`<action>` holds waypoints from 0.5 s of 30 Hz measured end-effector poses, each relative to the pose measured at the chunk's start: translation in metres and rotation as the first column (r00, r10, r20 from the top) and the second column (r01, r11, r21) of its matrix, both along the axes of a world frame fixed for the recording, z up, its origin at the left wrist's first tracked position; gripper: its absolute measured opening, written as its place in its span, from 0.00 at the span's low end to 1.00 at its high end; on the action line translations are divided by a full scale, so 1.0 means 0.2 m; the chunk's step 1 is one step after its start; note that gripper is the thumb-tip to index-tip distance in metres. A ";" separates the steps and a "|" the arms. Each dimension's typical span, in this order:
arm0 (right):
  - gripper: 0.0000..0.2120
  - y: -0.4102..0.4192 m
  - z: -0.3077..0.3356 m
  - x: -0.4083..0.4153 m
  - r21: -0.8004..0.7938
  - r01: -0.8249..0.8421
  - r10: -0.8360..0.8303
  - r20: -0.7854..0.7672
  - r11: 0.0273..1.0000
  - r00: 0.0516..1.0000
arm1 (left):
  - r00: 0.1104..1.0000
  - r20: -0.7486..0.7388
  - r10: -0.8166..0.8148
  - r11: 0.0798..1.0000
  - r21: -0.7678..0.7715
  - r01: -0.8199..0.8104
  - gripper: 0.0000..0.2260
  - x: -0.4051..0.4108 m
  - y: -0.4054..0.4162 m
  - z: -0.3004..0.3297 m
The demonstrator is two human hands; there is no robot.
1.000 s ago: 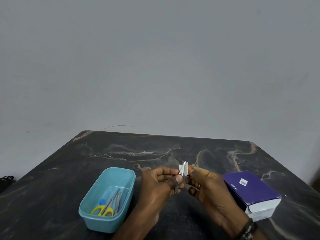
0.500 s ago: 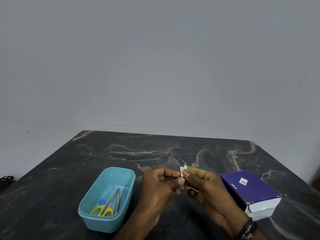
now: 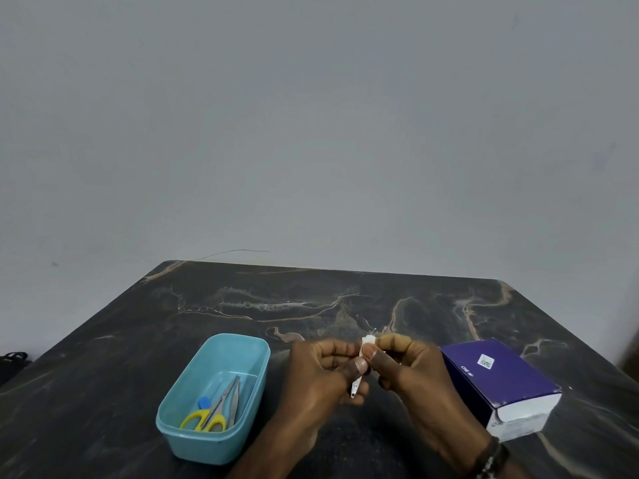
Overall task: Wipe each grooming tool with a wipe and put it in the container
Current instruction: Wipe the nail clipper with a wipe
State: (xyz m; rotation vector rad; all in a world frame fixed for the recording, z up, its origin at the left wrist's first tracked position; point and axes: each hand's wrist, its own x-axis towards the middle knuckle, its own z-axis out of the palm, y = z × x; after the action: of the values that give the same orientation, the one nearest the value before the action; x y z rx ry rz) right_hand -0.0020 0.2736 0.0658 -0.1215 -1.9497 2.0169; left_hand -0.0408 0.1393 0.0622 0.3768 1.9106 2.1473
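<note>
pinching a small metal grooming tool [image 3: 355, 387] between thumb and fingers, the left hand [image 3: 320, 375] holds it above the tabletop [image 3: 103, 392], just in front of the person. the tool's long axis runs near upright with a slight lean: its lower end, with a small round hole, points down and toward the person, and its upper end points up and away into the fingers of both hands. what kind of tool it is cannot be told, since most of it is hidden.

the right hand [image 3: 408, 369] meets the left at the tool's upper end, its thumb and forefinger closed in a narrow grip on a small white wipe [image 3: 368, 341] that is folded over that end. only a small tuft of the wipe shows above the fingertips. both grips are tight, the left on the tool, the right on the wipe, and the thumbs touch or nearly touch.

a light blue container [image 3: 193, 440] stands on the tabletop to the left of the hands, near but apart from the left wrist. inside it lie yellow-handled scissors [image 3: 207, 416] with blades pointing away from the person, a slim metal tool [image 3: 235, 397] beside them, and a small blue piece [image 3: 204, 402].

a purple box [image 3: 498, 375] with a white end rests on the tabletop to the right of the right hand. a dark band [image 3: 491, 461] circles the right wrist.
</note>
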 end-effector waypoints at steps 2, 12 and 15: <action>0.04 0.00 0.00 0.00 0.023 0.010 -0.009 -0.016 1.000 1.000 | 0.999 0.004 -0.044 0.999 0.000 0.044 0.03 0.00 0.00 0.00; 0.07 -0.01 -0.02 -0.01 0.036 0.068 -0.068 -0.022 0.997 0.997 | 0.987 0.043 -0.155 0.986 -0.050 0.157 0.03 0.02 0.00 0.02; 0.07 0.00 -0.01 -0.01 0.043 0.083 -0.083 -0.019 0.996 0.996 | 0.988 0.058 -0.146 0.987 -0.052 0.149 0.04 0.02 0.01 0.02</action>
State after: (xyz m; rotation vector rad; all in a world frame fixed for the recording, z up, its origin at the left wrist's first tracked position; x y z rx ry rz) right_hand -0.0043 0.2735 0.0639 -0.1717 -1.9447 1.9151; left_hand -0.0372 0.1408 0.0657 0.4302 1.8481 1.9851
